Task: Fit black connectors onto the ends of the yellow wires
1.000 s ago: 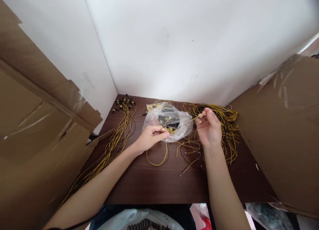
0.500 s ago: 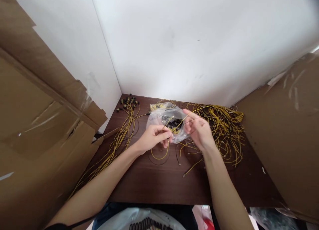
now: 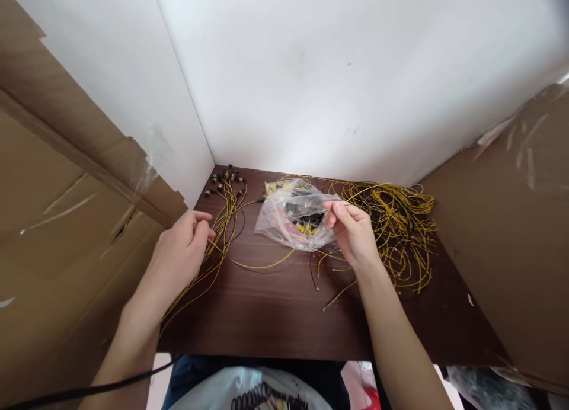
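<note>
My right hand pinches a thin yellow wire between thumb and fingertips, above the right rim of a clear plastic bag. Small black and yellow connectors lie inside the bag. My left hand hovers at the left over a bundle of yellow and black wires, its fingers loosely bent with a gap between thumb and forefinger. I see nothing held in it. Black-and-yellow connectors cap the far ends of that bundle. One yellow wire curves across the table in front of the bag.
A large tangled heap of yellow and black wires lies on the right of the dark brown table. Cardboard walls the left side, and more cardboard the right. The white wall closes the back. A printed white bag sits below the table edge.
My left hand has let go of the wire by the bag and moved left to the wire bundle. My right hand first came in towards the bag, and now pinches a yellow wire there.
</note>
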